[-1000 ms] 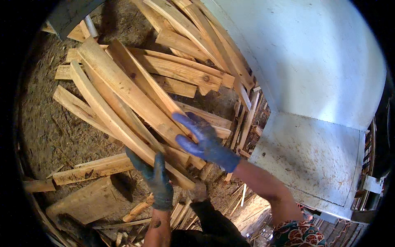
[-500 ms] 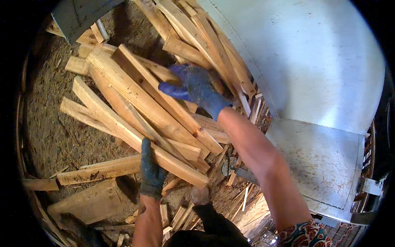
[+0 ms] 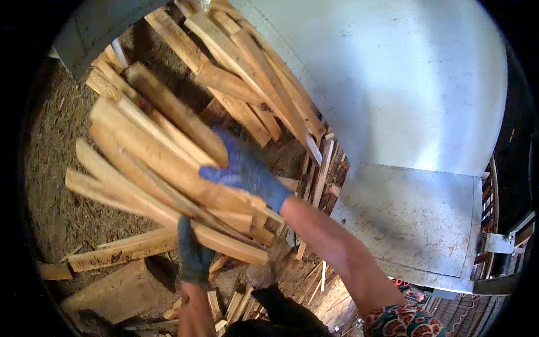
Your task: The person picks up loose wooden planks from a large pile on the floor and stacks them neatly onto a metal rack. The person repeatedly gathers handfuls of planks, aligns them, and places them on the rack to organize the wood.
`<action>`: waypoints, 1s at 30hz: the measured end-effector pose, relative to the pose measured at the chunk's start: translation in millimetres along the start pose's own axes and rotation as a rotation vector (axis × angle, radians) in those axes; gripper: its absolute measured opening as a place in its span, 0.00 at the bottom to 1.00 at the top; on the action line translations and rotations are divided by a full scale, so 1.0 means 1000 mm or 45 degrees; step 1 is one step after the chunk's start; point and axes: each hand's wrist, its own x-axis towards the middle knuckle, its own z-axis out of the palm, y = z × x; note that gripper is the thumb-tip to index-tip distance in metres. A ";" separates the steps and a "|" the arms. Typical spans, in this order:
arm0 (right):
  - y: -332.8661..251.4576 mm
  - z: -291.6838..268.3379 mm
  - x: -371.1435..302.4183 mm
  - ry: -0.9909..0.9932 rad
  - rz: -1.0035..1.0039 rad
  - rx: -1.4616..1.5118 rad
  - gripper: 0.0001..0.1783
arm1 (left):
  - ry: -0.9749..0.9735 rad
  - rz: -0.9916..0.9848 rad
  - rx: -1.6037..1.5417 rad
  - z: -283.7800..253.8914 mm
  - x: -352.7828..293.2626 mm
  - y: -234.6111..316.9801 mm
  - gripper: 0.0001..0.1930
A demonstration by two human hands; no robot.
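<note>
Where the pale sheet-metal housing (image 3: pixel 432 78) fills the right of the view, the bundle of long sawn boards (image 3: pixel 149 160) lies to its left, apart from it and fanned out above chip-strewn ground (image 3: pixel 50 135); a second stack of boards (image 3: pixel 264 73) runs close along the housing's left edge, and a broad timber block (image 3: pixel 109 292) lies well apart from it, to the lower left; the left gloved hand (image 3: pixel 194 253), also to the lower left of the housing, has its thumb up over the nearest board (image 3: pixel 233 245) while the fingers go out of sight, so I cannot tell how tightly they are closed; the right gloved hand (image 3: pixel 238 168), nearer the housing, has thumb and fingers forked about the end of a darker board (image 3: pixel 177 112), though blur hides whether it is pinched or merely touched. By their thickness and grain, these boards should prove stiff and hardly fragile; each ought to be manageable alone, yet the bunch would likely be heavy and want to dip at the ends farthest from the housing; rough-sawn faces should give gloves good bite, splinters being a likelier trouble than slipping, though loose boards may slide over one another; a sound hold would be one palm beneath the outermost board, the other pressing from the housing side, both close to mid-length.
</note>
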 end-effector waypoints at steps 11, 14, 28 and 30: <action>0.075 -0.095 0.027 0.302 -0.505 -0.567 0.37 | 0.520 -0.640 -0.887 0.017 -0.023 0.020 0.23; 0.108 -0.106 0.097 0.558 -0.117 -0.636 0.41 | 0.459 -0.589 -0.740 0.025 -0.021 0.023 0.23; 0.044 -0.032 0.018 0.296 -0.392 -0.166 0.23 | 0.507 -0.645 -0.961 0.017 -0.018 0.018 0.23; -0.003 -0.043 -0.003 -0.151 -0.321 0.118 0.21 | 0.464 -0.574 -0.973 0.021 -0.018 0.022 0.24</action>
